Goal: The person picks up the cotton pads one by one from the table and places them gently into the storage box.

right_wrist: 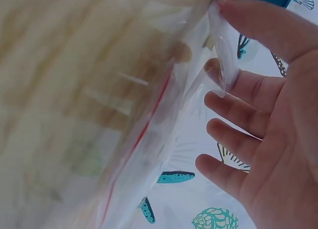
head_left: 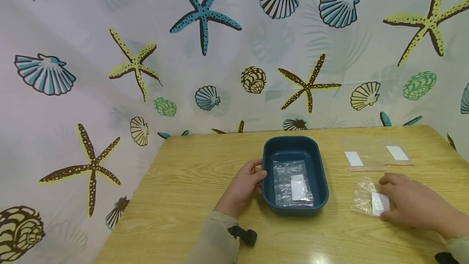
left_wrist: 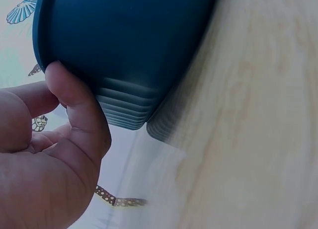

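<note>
A dark blue plastic bin [head_left: 297, 212] stands on the table. My left hand [head_left: 246, 182] holds its left side, with the thumb at the rim in the left wrist view. Inside lies a clear zip bag [head_left: 283, 182] with a white rectangular piece [head_left: 298, 188]. To the bin's right, my right hand [head_left: 406, 203] pinches another clear zip bag [head_left: 362, 198], which has a white piece [head_left: 380, 204] in it. The right wrist view shows this bag's film [right_wrist: 226, 50] between thumb and index finger, the other fingers spread, and a red seal strip [right_wrist: 141, 129].
Two more clear zip bags with red seals and white pieces [head_left: 353, 159] [head_left: 397, 153] lie at the table's back right. The wooden table [head_left: 194, 174] meets a hanging cloth [head_left: 227, 52] printed with starfish and shells at its back and left.
</note>
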The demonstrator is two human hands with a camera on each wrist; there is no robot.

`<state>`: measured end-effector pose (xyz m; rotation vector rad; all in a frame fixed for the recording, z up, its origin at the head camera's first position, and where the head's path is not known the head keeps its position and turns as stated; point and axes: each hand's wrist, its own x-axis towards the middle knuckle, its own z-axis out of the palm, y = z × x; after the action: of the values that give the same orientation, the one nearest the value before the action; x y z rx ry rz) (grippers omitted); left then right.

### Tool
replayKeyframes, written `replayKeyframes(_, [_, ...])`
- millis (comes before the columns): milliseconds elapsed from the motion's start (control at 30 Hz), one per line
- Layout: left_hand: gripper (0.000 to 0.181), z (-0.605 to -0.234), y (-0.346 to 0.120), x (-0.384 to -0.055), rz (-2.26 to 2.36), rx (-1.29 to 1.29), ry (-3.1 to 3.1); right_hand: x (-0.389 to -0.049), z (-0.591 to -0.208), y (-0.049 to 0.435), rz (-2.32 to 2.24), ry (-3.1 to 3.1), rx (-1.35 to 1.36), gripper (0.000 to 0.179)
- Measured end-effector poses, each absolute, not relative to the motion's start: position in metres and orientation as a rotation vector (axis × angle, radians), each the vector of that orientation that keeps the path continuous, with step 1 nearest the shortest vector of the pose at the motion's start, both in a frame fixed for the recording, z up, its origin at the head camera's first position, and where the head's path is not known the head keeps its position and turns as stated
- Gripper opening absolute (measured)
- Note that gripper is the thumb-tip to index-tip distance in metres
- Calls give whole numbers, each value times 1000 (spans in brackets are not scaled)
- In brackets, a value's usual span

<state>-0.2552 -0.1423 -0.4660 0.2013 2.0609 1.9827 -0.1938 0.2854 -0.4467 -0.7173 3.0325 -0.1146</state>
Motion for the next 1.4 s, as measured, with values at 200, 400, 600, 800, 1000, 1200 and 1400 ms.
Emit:
replayKeyframes(200, [46,-465,-142,-255,1980,189,2060,-197,-446,285,-201,3019,-718,54])
replayKeyframes(400, [46,-466,-142,-255,1977,187,2055,-201,-438,282,-303,3078,-845,9])
replayKeyframes(600, [46,-465,-142,-256,1979,195,2052,-208,-417,274,-412,3150,-949,8])
replayKeyframes(800, [46,-464,-141,-256,1965,174,2070,-217,-392,263,-463,3160,-983,6])
replayKeyframes(1000, [46,-464,-140,-256,1962,183,2070,-224,-368,246,-464,3141,-991,4])
replayKeyframes(1200, [46,-465,-141,-257,1962,210,2071,-231,-356,218,-485,3125,-1047,7])
replayKeyframes(1400, [44,-464,-141,-255,1954,195,2078,-239,-365,182,-514,3093,-1094,7])
